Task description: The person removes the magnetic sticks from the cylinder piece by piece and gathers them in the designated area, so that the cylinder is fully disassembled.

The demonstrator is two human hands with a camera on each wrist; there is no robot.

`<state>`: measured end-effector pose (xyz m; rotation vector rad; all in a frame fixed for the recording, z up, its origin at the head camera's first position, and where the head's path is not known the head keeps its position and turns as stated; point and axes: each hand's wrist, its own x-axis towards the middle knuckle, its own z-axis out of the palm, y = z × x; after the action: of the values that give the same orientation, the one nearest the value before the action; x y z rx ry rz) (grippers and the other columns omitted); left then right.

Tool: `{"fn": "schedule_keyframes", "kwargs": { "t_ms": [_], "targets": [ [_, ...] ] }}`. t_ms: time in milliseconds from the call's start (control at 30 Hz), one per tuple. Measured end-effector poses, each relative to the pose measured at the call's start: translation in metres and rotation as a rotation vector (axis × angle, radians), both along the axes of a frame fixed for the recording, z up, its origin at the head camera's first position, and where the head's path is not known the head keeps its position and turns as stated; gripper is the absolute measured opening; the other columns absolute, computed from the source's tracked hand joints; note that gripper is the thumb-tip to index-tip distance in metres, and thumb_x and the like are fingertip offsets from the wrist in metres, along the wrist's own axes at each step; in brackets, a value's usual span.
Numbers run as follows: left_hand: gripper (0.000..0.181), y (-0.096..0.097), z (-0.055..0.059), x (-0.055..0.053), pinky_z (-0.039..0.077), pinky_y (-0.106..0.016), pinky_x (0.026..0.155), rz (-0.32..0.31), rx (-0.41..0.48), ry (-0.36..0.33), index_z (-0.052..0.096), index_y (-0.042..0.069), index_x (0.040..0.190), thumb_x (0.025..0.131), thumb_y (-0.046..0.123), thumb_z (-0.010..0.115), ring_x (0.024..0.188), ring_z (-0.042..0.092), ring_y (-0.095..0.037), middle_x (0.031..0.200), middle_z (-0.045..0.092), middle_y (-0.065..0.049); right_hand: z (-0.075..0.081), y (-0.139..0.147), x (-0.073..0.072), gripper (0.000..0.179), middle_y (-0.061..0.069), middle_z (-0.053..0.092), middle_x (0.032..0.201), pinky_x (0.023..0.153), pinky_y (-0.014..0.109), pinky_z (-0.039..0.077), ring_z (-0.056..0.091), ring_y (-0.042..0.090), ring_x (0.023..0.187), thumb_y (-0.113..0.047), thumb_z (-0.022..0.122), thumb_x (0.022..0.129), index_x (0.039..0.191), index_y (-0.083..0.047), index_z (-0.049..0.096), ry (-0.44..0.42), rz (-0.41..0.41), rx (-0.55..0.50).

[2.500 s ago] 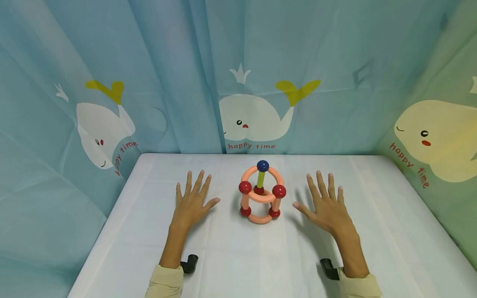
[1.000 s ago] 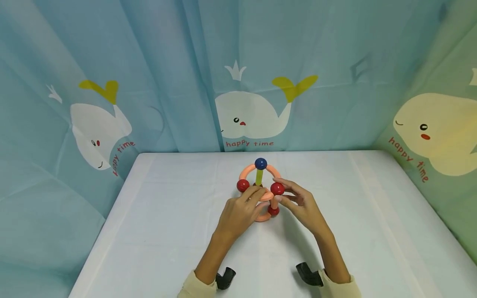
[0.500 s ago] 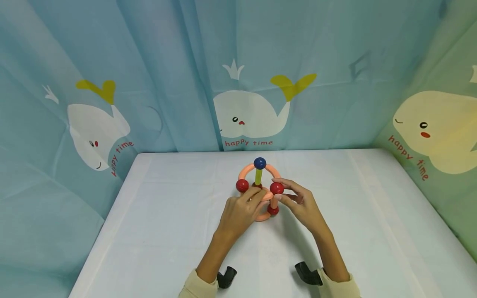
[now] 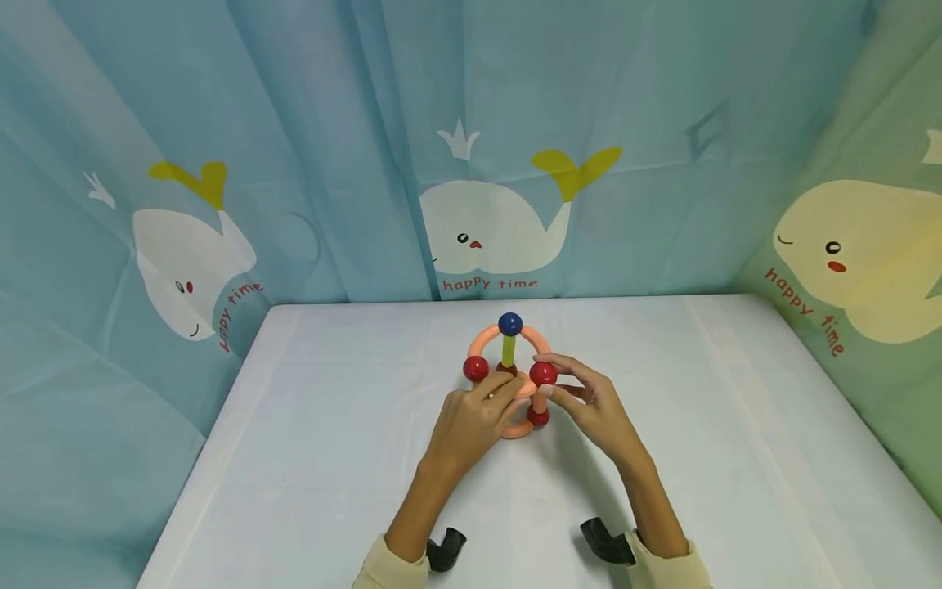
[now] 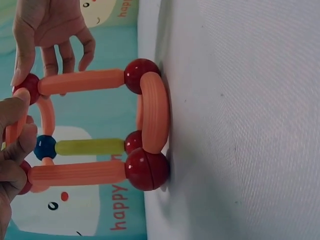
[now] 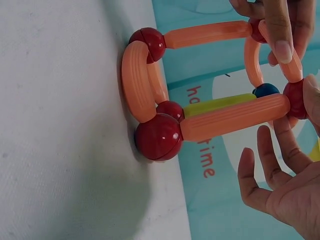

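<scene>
A toy frame of orange rods and coloured balls stands upright on the white table [image 4: 331,450]. On its top level sit a blue ball [image 4: 510,324] at the back, a left red ball [image 4: 475,368] and a right red ball [image 4: 543,374]. My left hand [image 4: 465,425] pinches the curved orange rod [image 6: 295,69] at the top front, hiding part of the frame in the head view. My right hand [image 4: 602,409] holds the right red ball between thumb and fingers. In the left wrist view, straight orange rods [image 5: 82,81] link the top balls to red bottom balls [image 5: 147,169].
A yellow-green rod [image 4: 509,352] stands under the blue ball. Behind the table hangs a blue curtain [image 4: 353,164] printed with whales. Black wrist-worn devices [image 4: 607,541] sit at both cuffs.
From lying spread on either side of the toy, both hands came inward and took hold of its top front parts. Over the last second they have stayed almost still.
</scene>
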<state>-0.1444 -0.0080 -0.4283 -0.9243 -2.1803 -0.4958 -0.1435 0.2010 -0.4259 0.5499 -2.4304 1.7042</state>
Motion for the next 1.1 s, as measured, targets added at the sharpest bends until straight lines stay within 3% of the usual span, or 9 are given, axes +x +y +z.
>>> {"fn": "schedule_keyframes", "kwargs": {
  "t_ms": [400, 567, 767, 933, 1100],
  "targets": [
    [0.028, -0.004, 0.0, 0.004, 0.052, -0.014, 0.058, -0.017, -0.031, -0.043, 0.073, 0.012, 0.111, 0.09, 0.029, 0.07, 0.07, 0.07, -0.01, 0.101, 0.07, -0.001, 0.001, 0.0, 0.001, 0.038, 0.008, 0.065, 0.124, 0.087, 0.026, 0.053, 0.057, 0.007, 0.107, -0.01, 0.065, 0.093, 0.131, -0.013, 0.06, -0.001, -0.018, 0.019],
    [0.025, -0.006, -0.003, 0.006, 0.049, -0.012, 0.054, 0.0, -0.059, -0.043, 0.073, 0.013, 0.109, 0.089, 0.028, 0.072, 0.061, 0.066, -0.007, 0.101, 0.069, 0.0, 0.001, 0.002, 0.0, 0.039, 0.006, 0.064, 0.127, 0.087, 0.027, 0.054, 0.057, 0.008, 0.109, -0.011, 0.065, 0.093, 0.132, -0.015, 0.06, -0.019, -0.008, 0.008],
    [0.025, -0.008, -0.004, 0.005, 0.041, -0.01, 0.047, 0.047, -0.139, -0.001, 0.073, 0.013, 0.107, 0.086, 0.026, 0.076, 0.051, 0.058, -0.006, 0.099, 0.07, 0.001, 0.0, 0.002, 0.001, 0.042, 0.008, 0.063, 0.128, 0.089, 0.027, 0.053, 0.057, 0.007, 0.109, -0.011, 0.066, 0.093, 0.134, -0.013, 0.058, -0.018, -0.009, 0.013],
    [0.022, -0.009, -0.005, 0.004, 0.044, -0.012, 0.049, 0.069, -0.234, 0.011, 0.072, 0.015, 0.108, 0.088, 0.025, 0.074, 0.056, 0.06, -0.006, 0.101, 0.069, 0.001, 0.001, 0.001, 0.002, 0.053, 0.011, 0.064, 0.124, 0.088, 0.024, 0.052, 0.058, 0.003, 0.107, -0.011, 0.069, 0.091, 0.141, -0.014, 0.052, -0.017, -0.037, 0.031],
    [0.015, -0.01, -0.005, 0.004, 0.048, -0.015, 0.051, 0.084, -0.275, 0.004, 0.075, 0.018, 0.102, 0.088, 0.024, 0.074, 0.06, 0.061, -0.005, 0.101, 0.066, 0.004, 0.0, 0.0, 0.002, 0.062, 0.01, 0.066, 0.115, 0.09, 0.023, 0.052, 0.059, 0.003, 0.105, -0.011, 0.071, 0.089, 0.146, -0.02, 0.045, -0.024, -0.056, 0.023]
  ]
}}
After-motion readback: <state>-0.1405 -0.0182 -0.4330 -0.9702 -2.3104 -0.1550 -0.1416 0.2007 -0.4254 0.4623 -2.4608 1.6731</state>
